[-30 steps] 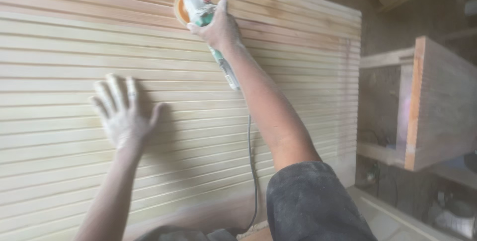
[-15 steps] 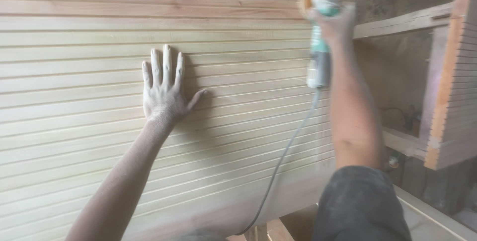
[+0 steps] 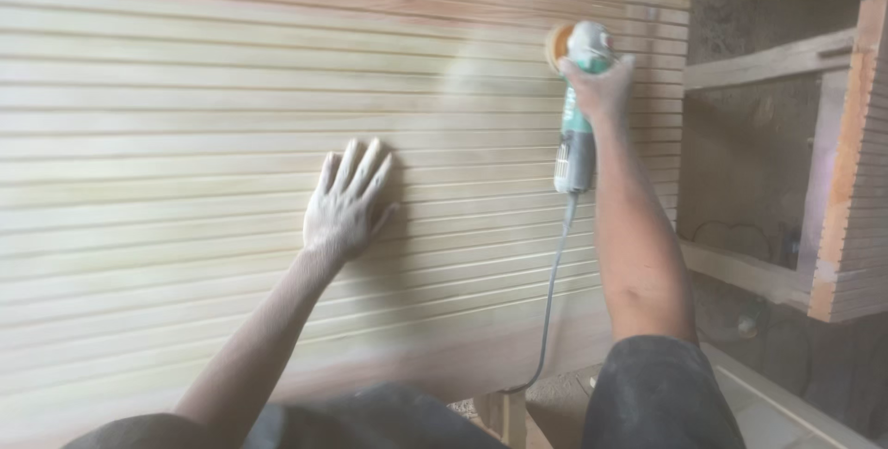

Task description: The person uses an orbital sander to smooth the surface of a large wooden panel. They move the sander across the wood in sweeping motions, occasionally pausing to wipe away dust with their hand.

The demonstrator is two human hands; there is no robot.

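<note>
So there's this big grooved wooden panel [image 3: 185, 88] standing upright, pale slats running sideways across pretty much the whole view. The left hand [image 3: 347, 204] is flat against the panel around its middle height, fingers a bit spread and pressed on the slats, dusty all over. To the right of that, near the panel's upper right corner, the right hand [image 3: 599, 88] is wrapped tight round a green and grey angle grinder [image 3: 578, 116], with the orange sanding disc [image 3: 558, 44] against the wood. The grinder's grey cord [image 3: 550, 292] hangs down in front of the panel's lower right part. Past the panel's right edge there's a wooden frame [image 3: 832, 172] with a similar ribbed side, well apart from the grinder.
</note>
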